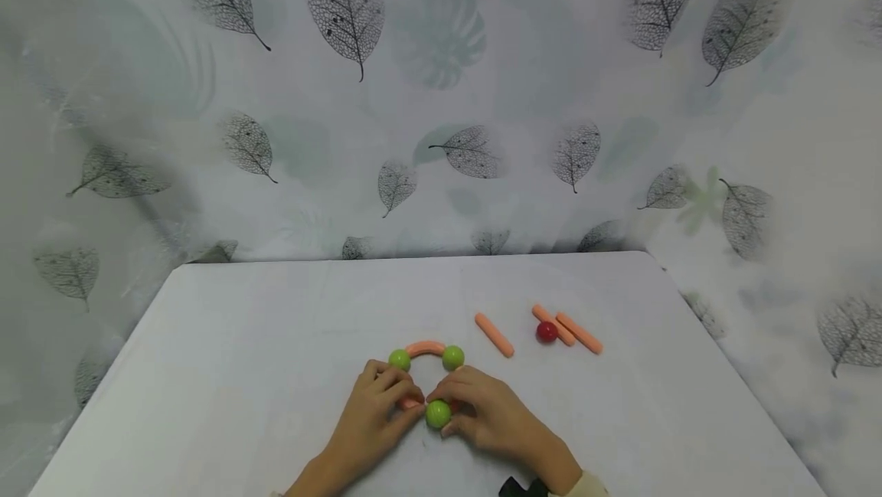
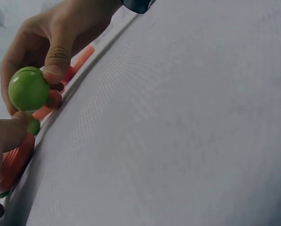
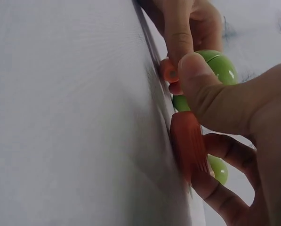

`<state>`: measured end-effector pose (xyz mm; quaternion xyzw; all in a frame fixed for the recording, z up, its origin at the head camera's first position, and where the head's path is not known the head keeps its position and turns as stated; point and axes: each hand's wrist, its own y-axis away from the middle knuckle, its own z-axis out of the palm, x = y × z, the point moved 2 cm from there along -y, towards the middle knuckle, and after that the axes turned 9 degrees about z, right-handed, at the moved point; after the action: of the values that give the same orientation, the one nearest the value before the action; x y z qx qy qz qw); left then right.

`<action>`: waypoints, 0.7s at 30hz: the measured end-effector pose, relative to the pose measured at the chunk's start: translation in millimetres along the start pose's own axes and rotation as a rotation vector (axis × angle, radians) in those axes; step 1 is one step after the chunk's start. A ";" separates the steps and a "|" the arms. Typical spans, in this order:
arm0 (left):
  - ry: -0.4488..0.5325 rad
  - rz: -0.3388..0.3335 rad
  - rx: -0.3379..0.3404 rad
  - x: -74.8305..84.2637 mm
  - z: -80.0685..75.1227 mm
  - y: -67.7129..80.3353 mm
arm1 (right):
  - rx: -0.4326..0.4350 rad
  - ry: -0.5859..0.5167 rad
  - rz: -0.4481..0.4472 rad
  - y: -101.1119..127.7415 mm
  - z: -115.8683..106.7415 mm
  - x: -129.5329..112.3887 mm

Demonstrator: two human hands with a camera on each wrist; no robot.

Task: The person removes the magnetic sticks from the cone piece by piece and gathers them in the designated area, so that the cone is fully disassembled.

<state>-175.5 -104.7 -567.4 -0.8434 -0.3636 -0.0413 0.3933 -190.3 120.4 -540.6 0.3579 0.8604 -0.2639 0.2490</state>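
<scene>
My right hand [image 1: 492,411] pinches a glossy green ball [image 1: 438,414], with a seam line round it, between thumb and fingers. Its lower fingers touch an orange curved piece [image 3: 187,141] in the right wrist view. Just left of the ball, my left hand [image 1: 377,416] holds another orange curved piece [image 1: 408,403], partly hidden by the fingers. Beyond the hands, an orange arc [image 1: 425,347] runs between two more green balls, one on the left [image 1: 400,360] and one on the right [image 1: 452,358]. Together the pieces form a rough ring on the tabletop.
On the white table [image 1: 241,344], a straight orange stick [image 1: 494,335] lies right of the ring. Farther right, a red ball [image 1: 547,331] sits by two more orange sticks, one of them outermost [image 1: 579,333]. A leaf-patterned curtain [image 1: 427,114] rises behind the table.
</scene>
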 end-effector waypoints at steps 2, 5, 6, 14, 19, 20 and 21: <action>0.003 -0.016 -0.015 -1.5 0.4 -1.1 | 0.001 -0.011 0.023 -0.9 -0.8 0.3; 0.008 -0.029 -0.032 -1.9 1.9 -0.2 | -0.001 -0.054 0.069 0.8 -1.3 2.4; 0.004 -0.028 -0.033 -1.9 2.5 0.3 | -0.005 -0.077 0.080 1.8 -1.6 3.4; -0.021 -0.025 -0.028 -2.5 8.1 -6.3 | -0.011 -0.286 0.158 4.3 -10.0 9.8; -0.054 -0.060 -0.033 -1.4 5.8 -4.8 | 0.018 -0.316 0.155 1.8 -12.3 10.8; -0.056 -0.065 -0.033 -1.8 4.7 -4.1 | 0.027 -0.319 0.151 0.1 -12.6 11.4; -0.062 -0.063 -0.028 -2.1 3.4 -3.7 | 0.035 -0.322 0.150 -1.9 -13.3 12.2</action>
<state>-180.1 -102.0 -568.1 -0.8379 -0.4012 -0.0326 0.3686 -202.4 133.6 -537.8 0.3785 0.7756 -0.3133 0.3963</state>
